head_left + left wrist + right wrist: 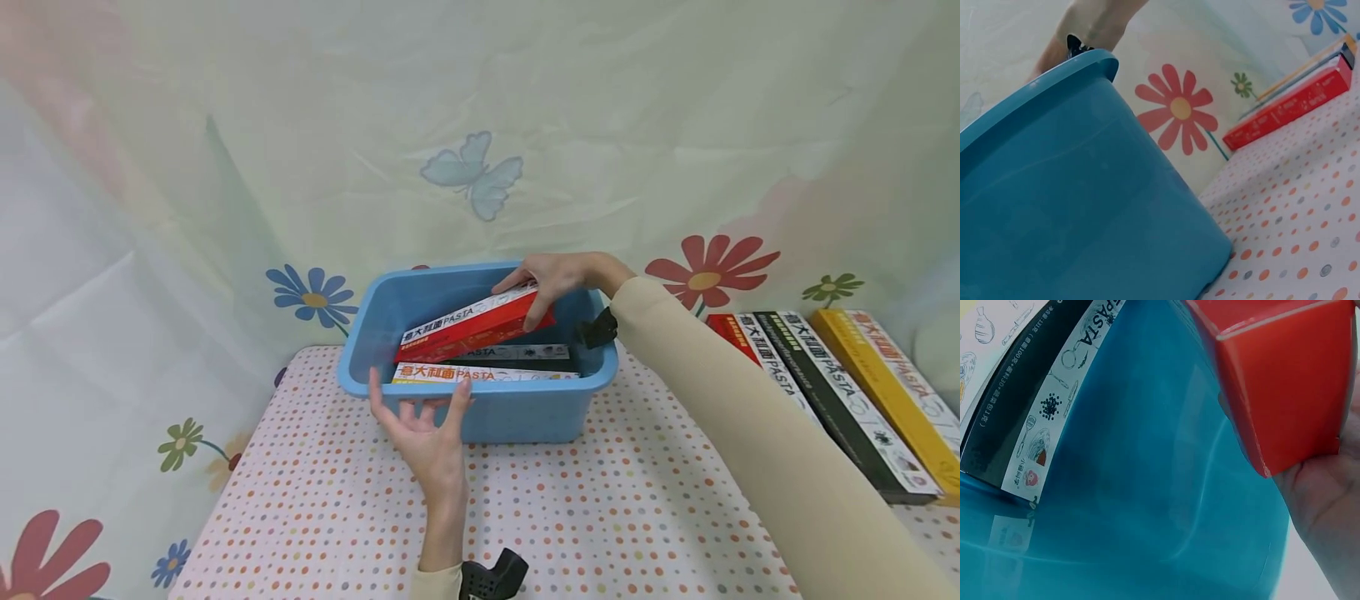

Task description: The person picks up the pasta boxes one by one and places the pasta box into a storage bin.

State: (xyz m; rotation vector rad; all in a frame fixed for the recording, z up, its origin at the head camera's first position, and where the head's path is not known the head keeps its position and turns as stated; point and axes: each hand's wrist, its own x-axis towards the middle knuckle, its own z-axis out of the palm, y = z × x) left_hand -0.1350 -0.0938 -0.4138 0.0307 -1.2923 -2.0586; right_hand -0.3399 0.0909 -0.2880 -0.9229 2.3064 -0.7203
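Observation:
My right hand (558,275) grips the right end of a red pasta box (472,323), which is tilted with its left end lower inside a blue plastic tub (517,417). In the right wrist view the red box's end (1291,387) rests against the palm, above the tub's floor. At the tub's front rim, my left hand (423,433) holds on, thumb and one finger reaching the lip while other fingers bend beneath it. Within the tub lie a black pasta box (1016,394) and, nearer the front wall, a white-faced pasta box with orange lettering (483,372).
Red (765,354), black (847,400) and yellow (892,392) pasta boxes lie side by side at the table's right. The dotted tablecloth (322,500) covers the table. A flower-printed curtain (600,125) hangs right behind the tub.

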